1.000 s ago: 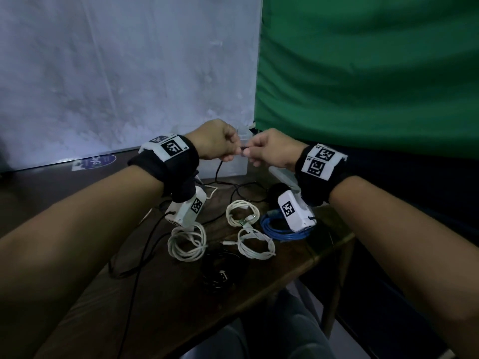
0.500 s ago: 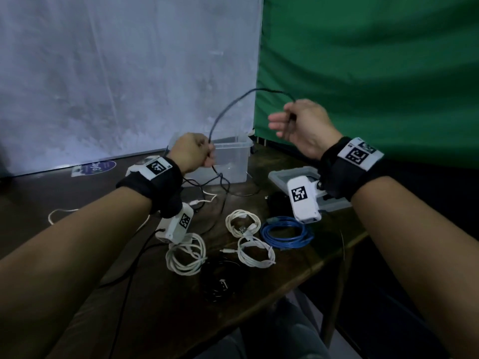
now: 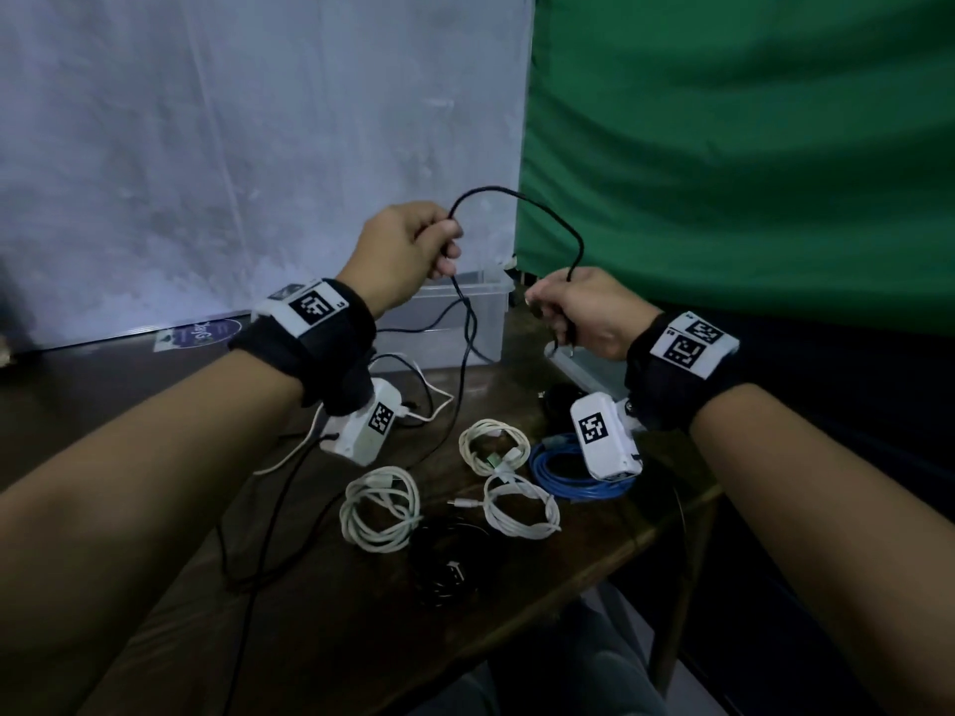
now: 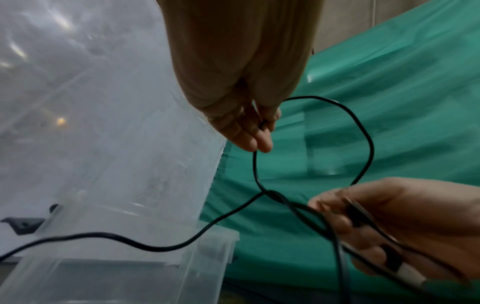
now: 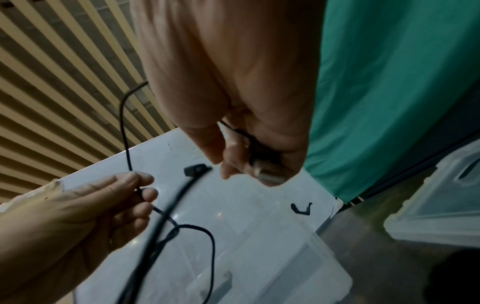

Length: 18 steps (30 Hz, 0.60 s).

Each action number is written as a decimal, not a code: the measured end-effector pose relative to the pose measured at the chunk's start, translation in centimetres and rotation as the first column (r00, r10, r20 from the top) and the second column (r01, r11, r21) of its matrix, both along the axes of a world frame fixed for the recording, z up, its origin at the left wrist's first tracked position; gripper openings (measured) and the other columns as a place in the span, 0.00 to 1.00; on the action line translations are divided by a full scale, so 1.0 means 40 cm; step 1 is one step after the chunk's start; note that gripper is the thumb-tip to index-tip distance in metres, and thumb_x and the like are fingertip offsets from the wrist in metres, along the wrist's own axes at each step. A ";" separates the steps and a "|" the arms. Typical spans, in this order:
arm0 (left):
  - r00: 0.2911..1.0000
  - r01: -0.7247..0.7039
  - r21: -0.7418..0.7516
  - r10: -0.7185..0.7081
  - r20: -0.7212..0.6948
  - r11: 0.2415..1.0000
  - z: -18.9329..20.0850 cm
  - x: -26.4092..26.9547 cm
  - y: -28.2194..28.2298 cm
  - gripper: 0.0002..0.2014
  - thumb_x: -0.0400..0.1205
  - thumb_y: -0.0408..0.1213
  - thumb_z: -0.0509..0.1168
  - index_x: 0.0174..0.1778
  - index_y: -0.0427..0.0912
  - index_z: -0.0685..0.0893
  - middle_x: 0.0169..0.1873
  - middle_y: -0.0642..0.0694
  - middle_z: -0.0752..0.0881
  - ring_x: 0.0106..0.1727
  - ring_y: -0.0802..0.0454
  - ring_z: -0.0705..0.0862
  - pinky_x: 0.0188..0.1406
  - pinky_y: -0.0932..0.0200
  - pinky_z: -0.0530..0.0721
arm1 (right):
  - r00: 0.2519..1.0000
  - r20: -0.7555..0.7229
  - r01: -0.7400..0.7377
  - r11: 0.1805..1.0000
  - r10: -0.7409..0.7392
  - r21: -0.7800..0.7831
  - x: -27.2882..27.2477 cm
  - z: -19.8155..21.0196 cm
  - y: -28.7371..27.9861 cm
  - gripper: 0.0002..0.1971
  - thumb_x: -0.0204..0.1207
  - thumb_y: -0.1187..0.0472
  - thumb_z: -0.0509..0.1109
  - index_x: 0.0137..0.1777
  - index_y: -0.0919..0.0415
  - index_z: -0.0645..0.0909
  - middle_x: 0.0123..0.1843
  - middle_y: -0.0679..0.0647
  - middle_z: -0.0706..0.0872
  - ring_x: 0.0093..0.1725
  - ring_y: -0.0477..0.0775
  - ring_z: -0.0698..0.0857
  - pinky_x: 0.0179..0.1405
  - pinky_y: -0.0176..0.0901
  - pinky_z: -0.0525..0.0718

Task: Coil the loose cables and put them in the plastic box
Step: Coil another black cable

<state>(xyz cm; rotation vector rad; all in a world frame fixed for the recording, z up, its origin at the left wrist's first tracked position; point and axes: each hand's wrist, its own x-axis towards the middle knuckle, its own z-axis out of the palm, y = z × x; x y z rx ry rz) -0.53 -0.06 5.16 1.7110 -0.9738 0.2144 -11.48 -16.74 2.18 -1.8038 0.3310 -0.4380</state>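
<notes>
A thin black cable (image 3: 537, 206) arches in the air between my two hands, above the table. My left hand (image 3: 413, 250) pinches it near the top of the loop; the left wrist view shows the cable (image 4: 363, 133) running out of my left hand (image 4: 259, 127). My right hand (image 3: 573, 312) grips the plug end and a strand, seen as the plug (image 5: 262, 168) in my right hand (image 5: 254, 156). The rest of the cable hangs down over the clear plastic box (image 3: 486, 307) and trails across the table. The box (image 4: 130, 257) stands open at the back.
On the dark wooden table (image 3: 310, 638) lie three coiled white cables (image 3: 380, 509), a coiled blue cable (image 3: 563, 470) and a coiled black cable (image 3: 449, 560). A loose white cable (image 3: 429, 400) lies near the box. The box lid (image 3: 584, 369) rests to the right. The table's edge runs close in front.
My hands first pulled apart with the cable, the right one rising. Now the right hand has dropped toward the box and the left has risen, forming a loop.
</notes>
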 end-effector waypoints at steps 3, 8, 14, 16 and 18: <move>0.997 0.016 -0.006 -0.016 -0.072 1.000 -0.020 -0.005 -0.004 0.10 0.86 0.32 0.58 0.39 0.41 0.81 0.33 0.45 0.84 0.27 0.58 0.84 0.34 0.64 0.85 | 0.999 -0.016 -0.029 0.998 0.029 -0.050 0.014 -0.009 0.013 0.05 0.81 0.63 0.65 0.45 0.63 0.80 0.26 0.51 0.71 0.19 0.46 0.65 0.16 0.33 0.63; 0.982 0.060 -0.083 -0.074 -0.175 0.995 -0.018 -0.018 0.001 0.09 0.86 0.33 0.58 0.41 0.38 0.79 0.35 0.42 0.85 0.30 0.56 0.86 0.38 0.60 0.87 | 0.996 -0.066 -0.073 0.969 0.059 -0.234 0.044 -0.021 0.047 0.16 0.73 0.47 0.74 0.34 0.59 0.84 0.24 0.49 0.67 0.22 0.47 0.67 0.20 0.37 0.66; 0.970 0.086 -0.153 -0.118 -0.214 0.985 -0.029 -0.018 0.021 0.06 0.86 0.33 0.58 0.44 0.40 0.77 0.38 0.42 0.84 0.32 0.55 0.86 0.39 0.60 0.87 | 0.989 -0.119 -0.119 0.953 0.089 -0.278 0.065 -0.037 0.070 0.15 0.69 0.59 0.78 0.28 0.59 0.74 0.23 0.52 0.66 0.21 0.49 0.65 0.18 0.37 0.64; 0.962 0.065 -0.140 -0.099 -0.253 0.988 -0.040 -0.016 0.022 0.03 0.85 0.33 0.60 0.47 0.44 0.75 0.38 0.44 0.82 0.34 0.53 0.86 0.37 0.61 0.87 | 0.990 -0.103 -0.112 0.972 0.092 -0.205 0.066 -0.033 0.070 0.15 0.72 0.62 0.75 0.28 0.59 0.75 0.24 0.52 0.70 0.21 0.48 0.65 0.18 0.37 0.64; 0.939 0.053 -0.046 -0.066 -0.338 0.998 -0.057 -0.018 0.018 0.04 0.84 0.33 0.62 0.45 0.44 0.74 0.37 0.43 0.82 0.32 0.53 0.86 0.34 0.61 0.86 | 0.992 -0.089 -0.105 0.983 0.092 -0.148 0.065 -0.028 0.069 0.11 0.75 0.64 0.73 0.33 0.61 0.78 0.27 0.53 0.74 0.22 0.47 0.66 0.18 0.37 0.65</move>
